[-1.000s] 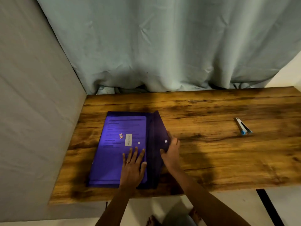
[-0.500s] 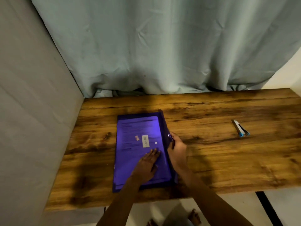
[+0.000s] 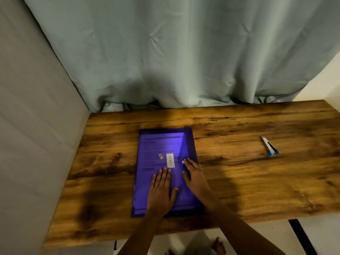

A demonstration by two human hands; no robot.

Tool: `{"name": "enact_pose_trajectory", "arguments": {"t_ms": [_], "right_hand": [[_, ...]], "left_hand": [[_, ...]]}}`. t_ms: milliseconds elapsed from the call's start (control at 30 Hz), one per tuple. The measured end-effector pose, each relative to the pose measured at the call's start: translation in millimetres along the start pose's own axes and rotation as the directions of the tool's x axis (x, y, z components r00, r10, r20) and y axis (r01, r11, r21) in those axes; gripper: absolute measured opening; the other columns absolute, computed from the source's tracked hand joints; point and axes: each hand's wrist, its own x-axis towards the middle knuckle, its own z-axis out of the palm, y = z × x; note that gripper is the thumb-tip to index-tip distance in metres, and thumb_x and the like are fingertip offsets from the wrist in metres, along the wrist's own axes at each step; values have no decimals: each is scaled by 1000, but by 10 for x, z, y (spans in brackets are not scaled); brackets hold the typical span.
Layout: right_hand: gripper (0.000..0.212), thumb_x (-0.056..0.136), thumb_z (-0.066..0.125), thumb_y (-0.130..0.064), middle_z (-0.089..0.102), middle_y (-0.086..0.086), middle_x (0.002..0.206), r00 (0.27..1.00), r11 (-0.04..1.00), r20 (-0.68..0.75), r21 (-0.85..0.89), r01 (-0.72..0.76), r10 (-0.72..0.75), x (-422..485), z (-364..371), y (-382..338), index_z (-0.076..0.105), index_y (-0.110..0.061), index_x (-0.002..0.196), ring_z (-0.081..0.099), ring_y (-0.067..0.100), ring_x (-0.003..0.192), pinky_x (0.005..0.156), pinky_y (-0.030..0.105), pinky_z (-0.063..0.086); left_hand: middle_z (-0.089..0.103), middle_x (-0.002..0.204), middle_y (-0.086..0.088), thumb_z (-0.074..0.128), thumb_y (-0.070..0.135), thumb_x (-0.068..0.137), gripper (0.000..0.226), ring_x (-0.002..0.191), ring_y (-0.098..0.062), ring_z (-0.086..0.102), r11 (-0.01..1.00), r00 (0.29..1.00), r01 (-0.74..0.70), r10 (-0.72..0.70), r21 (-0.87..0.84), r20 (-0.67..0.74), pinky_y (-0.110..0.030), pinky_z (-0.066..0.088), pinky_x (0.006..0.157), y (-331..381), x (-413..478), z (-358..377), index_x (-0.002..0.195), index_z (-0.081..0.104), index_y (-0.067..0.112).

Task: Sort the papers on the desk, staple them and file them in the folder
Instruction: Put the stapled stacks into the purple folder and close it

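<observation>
On wooden desk (image 3: 248, 181), purple folder (image 3: 147, 181), stapler (image 3: 269, 149), curtain (image 3: 165, 52) behind

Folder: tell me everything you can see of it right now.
The folder is purple see-through plastic, flat on the wooden desk, left of centre. Its flap is folded over along the right edge, with a white snap; fastened or not, I cannot tell. Printed paper shows through, beside a white label and small orange sticker. The left hand lies flat on it; the right hand touches the flap.
</observation>
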Motion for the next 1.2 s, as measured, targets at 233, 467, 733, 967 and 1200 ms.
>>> {"name": "enact_pose_trajectory", "arguments": {"t_ms": [233, 467, 733, 967, 1200], "right_hand": [[52, 100, 38, -31, 25, 0, 155, 1000, 991, 23, -129, 23, -21, -8, 74, 14, 25, -20, 149, 26, 17, 138, 114, 27, 20], [54, 102, 28, -34, 17, 5, 158, 994, 942, 105, -332, 54, -20, 28, 91, -67, 15, -15, 151, 25, 23, 139, 113, 36, 25], [56, 103, 26, -34, 16, 10, 156, 986, 884, 160, -455, 110, -40, 36, 61, -113, 11, -9, 151, 23, 26, 139, 114, 40, 23], [59, 102, 33, -29, 12, 19, 155, 973, 803, 215, -562, 198, -88, 7, 54, -142, 10, -1, 149, 22, 32, 139, 112, 44, 24], [57, 101, 34, -31, 19, 8, 155, 981, 917, 151, -360, 171, -124, 36, -14, 1, 13, -10, 150, 24, 23, 140, 113, 37, 25]], "left_hand": [[37, 150, -6, 36, 51, 92, 66, 141, -19, 27, 1000, 1000, -7, 7, 0, -20, -38, 16, 114, -39, 9, 54, 145, 37, 12], [39, 149, -7, 35, 52, 92, 67, 140, -20, 30, 1000, 998, -12, 12, -13, -55, -37, 16, 114, -30, 5, 60, 144, 38, 11], [37, 151, -8, 36, 52, 91, 68, 141, -21, 28, 1000, 999, -7, 8, 4, -48, -37, 14, 114, -22, 6, 68, 145, 36, 11], [35, 152, -8, 35, 51, 92, 68, 142, -22, 27, 1000, 1000, -7, 7, 4, -28, -37, 13, 114, -18, 1, 55, 147, 33, 11], [38, 150, -9, 25, 57, 94, 70, 141, -23, 29, 1000, 1000, 16, -16, 20, 16, -36, 8, 115, -10, 5, 12, 146, 34, 11]]}}
